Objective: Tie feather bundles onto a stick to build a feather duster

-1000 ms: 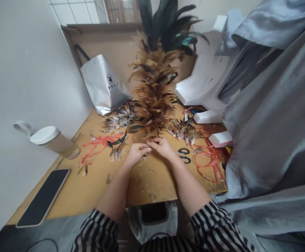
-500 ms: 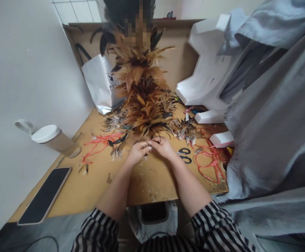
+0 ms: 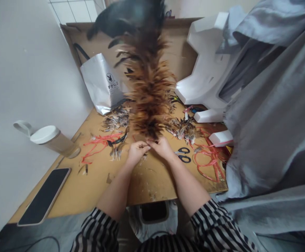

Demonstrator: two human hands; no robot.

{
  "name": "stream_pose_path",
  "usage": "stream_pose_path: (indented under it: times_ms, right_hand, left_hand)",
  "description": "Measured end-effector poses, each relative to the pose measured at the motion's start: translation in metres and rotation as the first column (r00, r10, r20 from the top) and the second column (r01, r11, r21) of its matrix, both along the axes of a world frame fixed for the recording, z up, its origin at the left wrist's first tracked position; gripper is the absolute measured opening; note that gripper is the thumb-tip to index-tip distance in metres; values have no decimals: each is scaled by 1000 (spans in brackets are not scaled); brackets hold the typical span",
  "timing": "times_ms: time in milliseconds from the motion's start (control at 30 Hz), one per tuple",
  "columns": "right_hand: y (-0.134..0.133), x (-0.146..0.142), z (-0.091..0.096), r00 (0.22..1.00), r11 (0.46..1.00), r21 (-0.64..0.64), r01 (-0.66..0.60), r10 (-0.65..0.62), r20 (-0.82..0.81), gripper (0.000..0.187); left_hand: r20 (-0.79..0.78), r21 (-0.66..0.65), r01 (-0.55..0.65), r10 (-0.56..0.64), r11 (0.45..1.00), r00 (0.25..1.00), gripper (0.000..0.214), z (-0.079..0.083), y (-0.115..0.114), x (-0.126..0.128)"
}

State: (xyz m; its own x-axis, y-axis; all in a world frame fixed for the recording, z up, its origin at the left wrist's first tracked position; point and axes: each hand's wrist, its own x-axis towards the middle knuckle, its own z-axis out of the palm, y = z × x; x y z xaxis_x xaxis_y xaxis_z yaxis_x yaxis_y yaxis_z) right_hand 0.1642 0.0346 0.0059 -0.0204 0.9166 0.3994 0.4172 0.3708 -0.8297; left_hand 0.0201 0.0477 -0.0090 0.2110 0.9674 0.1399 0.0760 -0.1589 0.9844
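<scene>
A tall feather duster, brown along its length with blurred dark feathers at the top, rises in front of me. Its lower end meets my right hand, whose fingers are closed around that end. My left hand is pinched shut beside it, fingertips touching the right hand's. Whatever lies between the left fingertips is too small to make out. Just right of my right hand lies a pair of scissors with black handles. Loose feather bunches lie on either side, one pile on the left and one on the right.
Red plastic strips lie on the wooden table, one tangle on the left and another on the right. A lidded cup and a phone are at left. Behind stand a silver bag and white foam. Grey cloth hangs at right.
The feather duster has turned and shifted slightly right, blurring, with its dark top feathers now sweeping left. More of the silver bag shows. Both hands stay in nearly the same place.
</scene>
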Motion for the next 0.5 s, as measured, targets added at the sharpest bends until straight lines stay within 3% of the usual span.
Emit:
stream_pose_path:
  times_ms: [200, 500]
  right_hand:
    - [2, -3, -4, 987, 997, -72, -32, 20, -161, 27]
    - [-2, -2, 3, 911, 965, -157, -210, 135, -390, 22]
  left_hand:
    - [30, 23, 14, -15, 1000, 999, 16, -2, 0, 1]
    - [110, -68, 270, -262, 960, 959, 25, 3, -3, -2]
